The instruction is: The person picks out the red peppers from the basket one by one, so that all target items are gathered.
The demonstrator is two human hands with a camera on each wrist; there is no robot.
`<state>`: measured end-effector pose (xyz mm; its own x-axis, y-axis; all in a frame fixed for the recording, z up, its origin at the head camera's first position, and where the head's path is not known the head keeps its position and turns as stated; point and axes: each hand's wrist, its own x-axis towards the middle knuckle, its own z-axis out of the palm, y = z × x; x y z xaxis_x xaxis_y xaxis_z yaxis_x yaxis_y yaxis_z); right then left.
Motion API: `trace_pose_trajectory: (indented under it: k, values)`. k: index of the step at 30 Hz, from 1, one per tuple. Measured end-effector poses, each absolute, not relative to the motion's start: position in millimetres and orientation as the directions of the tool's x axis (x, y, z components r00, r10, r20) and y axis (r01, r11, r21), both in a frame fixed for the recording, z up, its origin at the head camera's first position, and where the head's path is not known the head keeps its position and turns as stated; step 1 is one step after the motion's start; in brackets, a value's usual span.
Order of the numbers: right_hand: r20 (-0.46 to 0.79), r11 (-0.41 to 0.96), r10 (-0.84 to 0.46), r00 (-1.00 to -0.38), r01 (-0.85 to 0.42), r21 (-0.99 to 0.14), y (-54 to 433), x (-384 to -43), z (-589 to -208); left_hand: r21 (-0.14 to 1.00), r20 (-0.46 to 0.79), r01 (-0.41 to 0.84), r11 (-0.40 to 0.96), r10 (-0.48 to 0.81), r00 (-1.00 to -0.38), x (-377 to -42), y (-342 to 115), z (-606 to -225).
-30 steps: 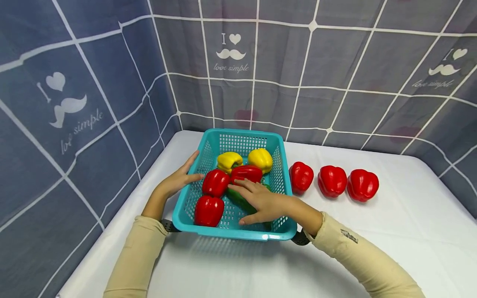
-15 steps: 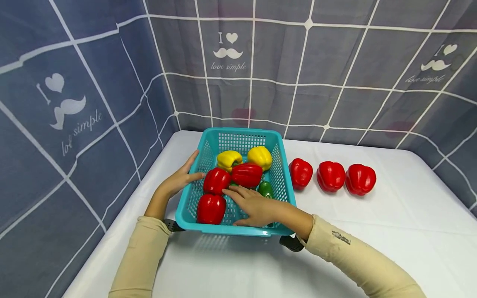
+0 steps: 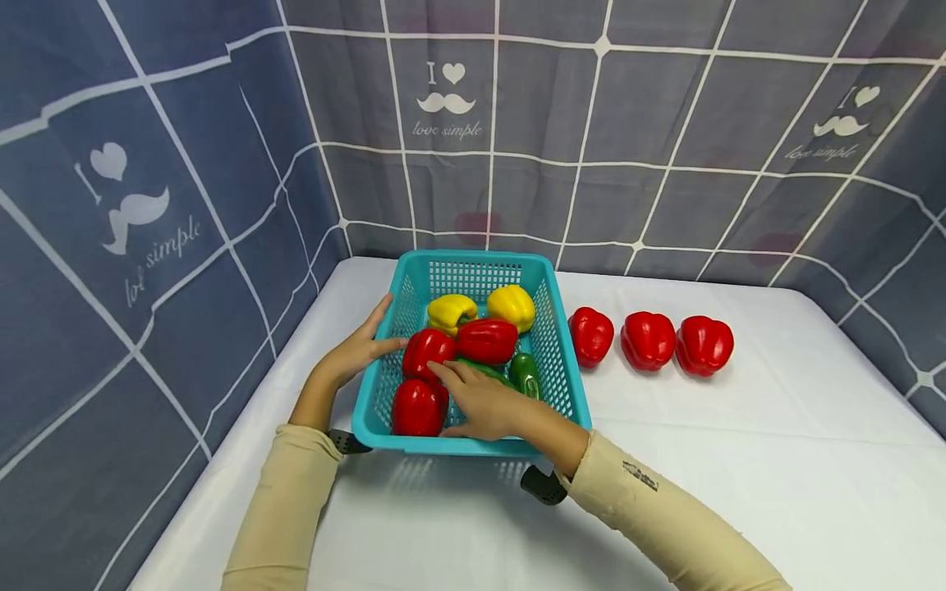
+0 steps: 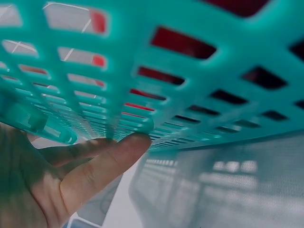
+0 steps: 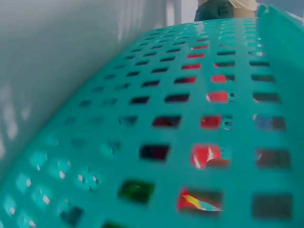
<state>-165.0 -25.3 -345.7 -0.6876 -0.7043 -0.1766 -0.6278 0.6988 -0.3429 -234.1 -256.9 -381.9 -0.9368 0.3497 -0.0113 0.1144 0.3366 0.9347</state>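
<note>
We note left hand (image 3: 351,353) unclenched, fingers extended, at left wall of basket (image 3: 473,255). Inside: three red peppers (image 3: 420,410); two yellow peppers (image 3: 452,313); right hand (image 3: 484,405), fingers spread, ungripping; two green vegetables (image 3: 526,376). Rightward, outside: three loose red peppers (image 3: 648,341).

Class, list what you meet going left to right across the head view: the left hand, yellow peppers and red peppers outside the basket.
Left hand, left yellow pepper, right yellow pepper, left loose red pepper, middle loose red pepper, right loose red pepper.
</note>
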Motion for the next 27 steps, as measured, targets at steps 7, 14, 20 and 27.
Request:
trace_pose_trajectory:
  k: [7, 14, 20, 27]
  values:
    - [-0.236, 0.723, -0.675, -0.699, -0.563, -0.4, -37.4, -171.8, -350.3, 0.934, -0.008, 0.121, 0.335, 0.36, -0.933, -238.9, -255.3, -379.1]
    - [-0.26, 0.711, -0.687, -0.678, -0.555, -0.433, -40.2, -173.5, -353.8, 0.935, -0.003, 0.128, 0.331, 0.367, -0.93, -237.5, -254.7, -381.3]
    - [-0.252, 0.702, -0.699, -0.669, -0.572, -0.424, -44.4, -173.2, -356.7, 0.924, -0.007, 0.129, 0.36, 0.354, -0.935, -234.8, -257.9, -382.1]
    - [-0.196, 0.715, -0.685, -0.702, -0.598, -0.362, -51.5, -170.3, -362.9, 0.929, -0.016, 0.12, 0.351, 0.362, -0.932, -233.7, -259.8, -382.3]
